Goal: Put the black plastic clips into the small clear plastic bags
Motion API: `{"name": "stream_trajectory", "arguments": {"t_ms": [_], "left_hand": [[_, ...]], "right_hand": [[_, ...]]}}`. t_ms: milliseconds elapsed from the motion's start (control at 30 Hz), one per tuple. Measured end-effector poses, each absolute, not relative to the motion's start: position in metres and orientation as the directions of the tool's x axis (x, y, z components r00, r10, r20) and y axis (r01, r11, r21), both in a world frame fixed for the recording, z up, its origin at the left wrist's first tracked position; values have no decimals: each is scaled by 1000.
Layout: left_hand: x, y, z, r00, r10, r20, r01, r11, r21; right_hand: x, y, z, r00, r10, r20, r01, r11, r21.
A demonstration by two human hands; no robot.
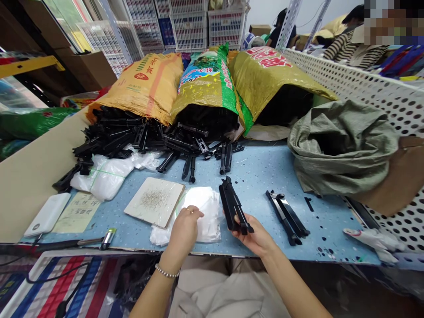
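Observation:
My right hand (253, 234) holds black stapler-like pieces (232, 205) upright by their lower end; I cannot tell how many are bunched together. Over a stack of clear plastic bags (208, 216), my left hand (185, 227) is bent with its fingers pinched at the top bag; its fingertips are partly hidden. Two more of these black pieces (286, 216) lie side by side to the right of my right hand. A square pale board (154, 201) with specks of grit lies left of the bags, touching them.
Behind are a heap of black pieces (115, 132), an orange sack (142, 88), a green-and-gold sack (207, 88) and an olive sack (268, 79). A grey-green sack (344, 150) stands right. At left are wrapped bags (106, 174), a white device (48, 214) and a hammer (107, 238).

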State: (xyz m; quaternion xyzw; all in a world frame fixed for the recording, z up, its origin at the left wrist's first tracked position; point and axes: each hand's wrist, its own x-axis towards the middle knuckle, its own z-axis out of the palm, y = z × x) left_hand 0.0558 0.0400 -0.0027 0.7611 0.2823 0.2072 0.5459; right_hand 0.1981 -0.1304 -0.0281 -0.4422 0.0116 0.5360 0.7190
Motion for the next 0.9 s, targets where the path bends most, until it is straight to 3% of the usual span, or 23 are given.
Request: {"name": "stream_trajectory", "arguments": {"t_ms": [100, 200, 267, 433, 500, 567, 633, 700, 767, 833, 900], "left_hand": [[55, 33, 2, 813, 573, 103, 298, -562, 772], [60, 26, 1, 823, 557, 109, 316, -609, 728], [63, 23, -2, 837, 541, 83, 305, -587, 750], [64, 16, 2, 895, 434, 103, 197, -592, 781], [59, 8, 10, 942, 310, 128, 110, -646, 756], [52, -4, 19, 983, 130, 128, -9, -664, 748], [46, -15, 26, 993, -1, 115, -89, -640, 763], [44, -22, 31, 996, -17, 91, -82, -613, 786], [41, -24, 36, 998, 29, 57, -29, -588, 808], [31, -21, 47, 999, 43, 11, 14, -559, 829], [9, -15, 62, 996, 68, -64, 91, -536, 840]], "right_hand": [[197, -136, -17, 516, 741, -429, -674, 44, -737], [187, -153, -4, 530, 737, -420, -648, 33, -761], [175, -169, 0, 402, 786, -470, -761, 1, -649], [154, -190, -15, -5, 866, -499, -963, -139, -231], [158, -183, -21, -17, 856, -516, -973, -133, -189], [164, -170, -23, 117, 833, -541, -950, -65, -305], [168, -155, -21, 306, 798, -519, -841, -30, -541], [166, -143, -13, 478, 766, -429, -596, -76, -800], [158, -136, -3, 599, 749, -283, -264, -148, -953], [149, -136, 10, 567, 804, -176, -41, -186, -982], [148, -144, 21, 364, 914, -182, -14, -190, -982]]}}
